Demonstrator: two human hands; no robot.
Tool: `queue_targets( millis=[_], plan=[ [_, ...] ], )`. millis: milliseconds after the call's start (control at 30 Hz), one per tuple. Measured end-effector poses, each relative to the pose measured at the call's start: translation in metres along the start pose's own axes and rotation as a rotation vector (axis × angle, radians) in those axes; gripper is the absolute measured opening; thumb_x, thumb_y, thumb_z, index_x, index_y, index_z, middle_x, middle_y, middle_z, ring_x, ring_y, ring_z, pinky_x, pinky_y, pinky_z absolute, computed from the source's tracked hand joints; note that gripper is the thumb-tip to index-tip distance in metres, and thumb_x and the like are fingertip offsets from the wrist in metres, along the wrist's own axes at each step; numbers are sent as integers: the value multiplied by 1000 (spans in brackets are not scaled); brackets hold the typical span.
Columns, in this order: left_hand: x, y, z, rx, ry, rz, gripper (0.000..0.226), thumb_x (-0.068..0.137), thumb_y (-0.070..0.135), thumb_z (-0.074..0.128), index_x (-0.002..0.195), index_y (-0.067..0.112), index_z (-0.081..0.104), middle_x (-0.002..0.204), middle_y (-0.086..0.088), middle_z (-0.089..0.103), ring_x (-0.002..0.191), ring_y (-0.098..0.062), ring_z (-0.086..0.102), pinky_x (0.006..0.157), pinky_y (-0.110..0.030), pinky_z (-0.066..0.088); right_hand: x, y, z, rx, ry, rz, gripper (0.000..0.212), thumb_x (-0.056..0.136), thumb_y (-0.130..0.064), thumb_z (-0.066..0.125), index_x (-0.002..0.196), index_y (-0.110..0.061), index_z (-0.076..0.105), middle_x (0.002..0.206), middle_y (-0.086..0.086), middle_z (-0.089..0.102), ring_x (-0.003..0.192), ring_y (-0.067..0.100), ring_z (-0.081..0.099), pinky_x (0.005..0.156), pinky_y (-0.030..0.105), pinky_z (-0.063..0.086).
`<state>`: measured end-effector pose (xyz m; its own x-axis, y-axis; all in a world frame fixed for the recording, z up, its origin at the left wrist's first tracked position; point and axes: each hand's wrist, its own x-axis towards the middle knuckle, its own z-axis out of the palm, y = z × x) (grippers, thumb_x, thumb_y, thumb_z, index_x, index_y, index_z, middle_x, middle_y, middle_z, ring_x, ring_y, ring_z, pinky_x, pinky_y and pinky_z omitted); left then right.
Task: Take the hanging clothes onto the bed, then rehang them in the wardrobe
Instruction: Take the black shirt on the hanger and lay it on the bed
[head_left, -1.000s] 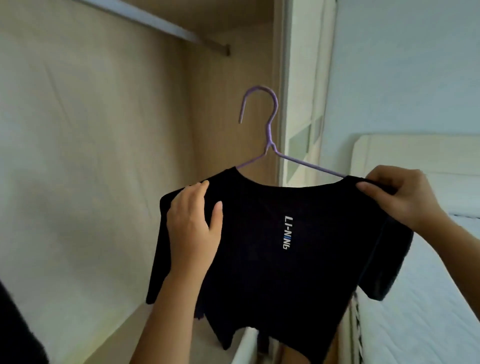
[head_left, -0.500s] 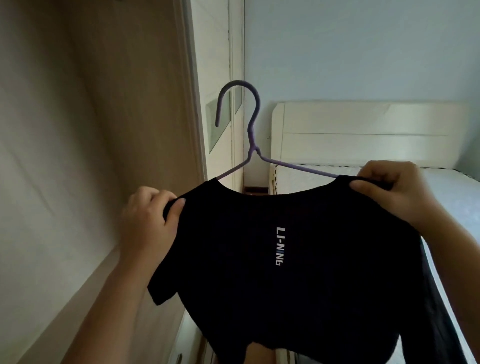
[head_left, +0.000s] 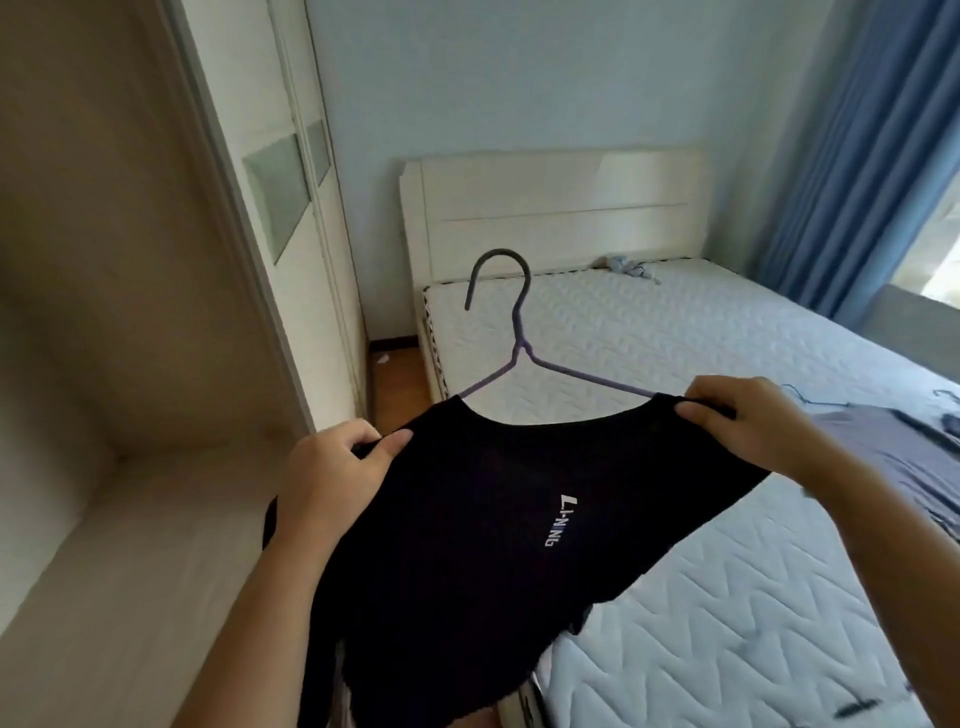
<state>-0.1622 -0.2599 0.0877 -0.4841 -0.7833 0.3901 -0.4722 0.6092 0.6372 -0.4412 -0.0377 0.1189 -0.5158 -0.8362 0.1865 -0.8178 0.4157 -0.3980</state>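
Pale wood lines the open wardrobe (head_left: 104, 312) that fills the left of the room, its white door panels running on toward the far wall. To its right the bed (head_left: 675, 338), a bare white quilted mattress with a cream headboard (head_left: 561, 208) at the far end, takes up the right half of the room. Blue curtains (head_left: 852, 156) hang at the far right. A person standing between wardrobe and bed holds a black T-shirt (head_left: 467, 545) lettered LI-NING in the air over the bed's near left edge, outside the wardrobe. A grey garment (head_left: 893, 457) lies flat on the mattress at the right. The shirt sits on a purple wire hanger (head_left: 521, 348), its hook pointing toward the headboard. The left hand (head_left: 332, 467) has its grip clamped on the shirt's left shoulder, thumb on top. The right hand (head_left: 748, 421) pinches the right shoulder, its grip likewise closed on the fabric.
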Motion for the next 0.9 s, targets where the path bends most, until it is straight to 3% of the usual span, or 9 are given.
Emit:
queue_targets(
  millis=[100,167,233,333,433,567,733,900],
  plan=[
    [-41,10,31,-70,-147,3,34,78,44,64,57,18,57,53,3,57,56,-12,55,48,-27,37,-79,30,1,32,18,150,25,86,-24,60,62,-28,56,58,-5,61,59,10,56,61,17,40],
    [-72,15,51,-113,-254,2,35,77,47,65,57,18,57,54,1,59,58,-13,57,51,-30,39,-136,46,8,68,25,244,19,83,-21,64,71,-35,59,63,-16,62,63,6,57,57,14,38],
    [-100,24,67,-111,-353,18,35,76,49,64,59,19,58,55,3,59,60,-13,57,52,-29,39,-191,61,17,88,32,333,30,83,-18,65,71,-45,58,66,-26,61,67,0,57,58,13,37],
    [-135,48,83,-114,-481,54,32,76,51,63,57,25,57,57,8,58,62,-12,56,50,-25,36,-267,72,24,141,118,489,37,80,-10,67,56,-36,59,64,-32,60,66,-8,56,60,10,38],
    [-164,76,93,-111,-570,94,28,74,52,64,62,27,60,60,12,59,62,-5,53,52,-20,34,-337,73,24,191,228,608,29,79,-7,68,59,-26,61,64,-25,63,62,-2,56,57,11,38],
    [-213,118,108,-154,-673,205,27,74,49,66,59,27,60,59,11,61,62,-3,55,53,-19,35,-423,78,10,254,277,722,24,79,-10,69,71,-32,64,71,-9,65,63,7,56,55,17,40],
    [-273,177,140,-184,-711,290,29,72,47,68,53,28,56,54,10,60,59,-5,56,53,-21,37,-506,103,-15,243,386,845,20,77,-7,70,72,-26,64,69,-5,65,61,5,55,54,13,38],
    [-346,256,188,-254,-835,316,27,73,43,69,55,26,60,54,6,62,59,-7,58,53,-20,36,-606,150,-52,188,428,965,16,77,-12,71,71,-26,65,69,-3,67,73,15,60,62,20,41]
  ],
)
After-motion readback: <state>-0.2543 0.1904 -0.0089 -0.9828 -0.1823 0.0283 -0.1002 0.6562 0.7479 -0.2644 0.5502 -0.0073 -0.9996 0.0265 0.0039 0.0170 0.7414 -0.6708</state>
